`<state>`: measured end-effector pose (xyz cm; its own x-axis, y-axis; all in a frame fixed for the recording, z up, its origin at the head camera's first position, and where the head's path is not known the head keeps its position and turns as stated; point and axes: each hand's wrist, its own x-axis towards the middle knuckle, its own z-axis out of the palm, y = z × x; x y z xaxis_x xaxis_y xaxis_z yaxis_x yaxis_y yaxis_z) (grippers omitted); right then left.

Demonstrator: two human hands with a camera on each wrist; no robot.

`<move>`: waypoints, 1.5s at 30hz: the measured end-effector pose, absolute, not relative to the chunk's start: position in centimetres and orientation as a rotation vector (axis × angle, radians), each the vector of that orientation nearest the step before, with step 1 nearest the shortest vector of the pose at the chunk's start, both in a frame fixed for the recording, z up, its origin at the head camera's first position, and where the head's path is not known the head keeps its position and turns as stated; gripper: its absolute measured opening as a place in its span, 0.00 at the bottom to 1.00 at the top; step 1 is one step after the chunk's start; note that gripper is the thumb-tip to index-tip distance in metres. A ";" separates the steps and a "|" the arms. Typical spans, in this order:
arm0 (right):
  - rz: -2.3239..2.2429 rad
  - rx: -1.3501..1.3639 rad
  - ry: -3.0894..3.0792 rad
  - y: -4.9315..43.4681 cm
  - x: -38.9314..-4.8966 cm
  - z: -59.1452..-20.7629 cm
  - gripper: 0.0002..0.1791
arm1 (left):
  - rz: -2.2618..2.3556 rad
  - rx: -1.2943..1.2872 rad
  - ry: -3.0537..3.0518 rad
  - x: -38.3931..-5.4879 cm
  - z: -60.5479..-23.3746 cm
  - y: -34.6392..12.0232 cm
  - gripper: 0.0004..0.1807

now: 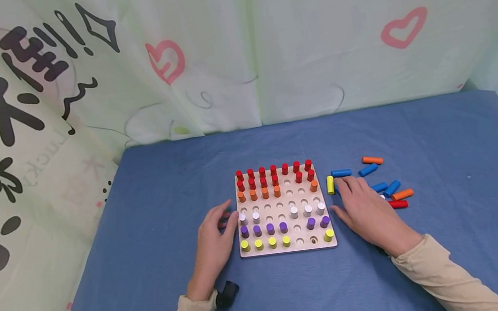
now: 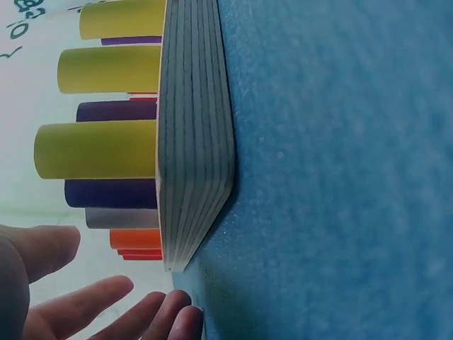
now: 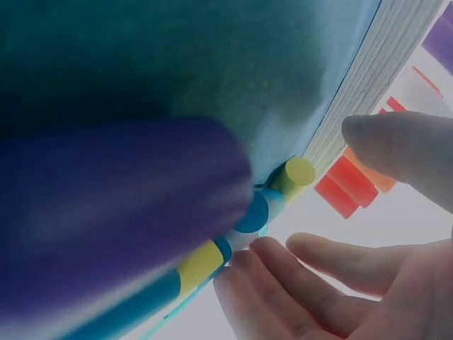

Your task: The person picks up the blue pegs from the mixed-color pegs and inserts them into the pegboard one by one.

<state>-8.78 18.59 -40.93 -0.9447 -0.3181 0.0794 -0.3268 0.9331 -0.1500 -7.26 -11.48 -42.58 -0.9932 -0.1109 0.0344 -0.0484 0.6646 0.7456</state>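
Observation:
A square wooden pegboard [image 1: 286, 210] lies in the middle of the table, with rows of red, orange, white, purple and yellow pegs and some bare holes. My left hand [image 1: 213, 240] is at its left edge; the left wrist view shows that hand's thumb and fingers [image 2: 78, 304] spread apart, holding nothing. Over loose pegs right of the board reaches my right hand [image 1: 370, 210]. Its loosely bent fingers are around a blue peg [image 3: 255, 212] near a yellow peg [image 1: 330, 185], gripping neither. A purple peg [image 3: 127, 212] looms large in the right wrist view.
Blue pegs [image 1: 368, 170], orange pegs [image 1: 372, 160] and a red peg [image 1: 398, 204] lie scattered around the right hand on the blue tablecloth [image 1: 164, 186]. A black wrist device [image 1: 227, 294] sits by the left cuff. A printed curtain [image 1: 300, 40] hangs behind the table.

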 end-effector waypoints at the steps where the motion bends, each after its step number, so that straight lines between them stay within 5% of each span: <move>1: 0.248 0.506 -3.035 18.6 -8.8 -40.9 0.36 | -1.287 0.149 -2.787 -7.3 -42.6 -11.5 0.23; 45: 0.294 0.525 -3.072 18.8 -10.2 -40.2 0.21 | -1.531 0.207 -2.781 -8.4 -43.3 -11.8 0.19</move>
<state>-10.22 18.76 -40.23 -0.9437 -0.3280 0.0424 -0.3301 0.9262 -0.1823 -8.37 -11.78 -43.31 -0.9907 -0.0950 -0.0970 -0.1327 0.5286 0.8384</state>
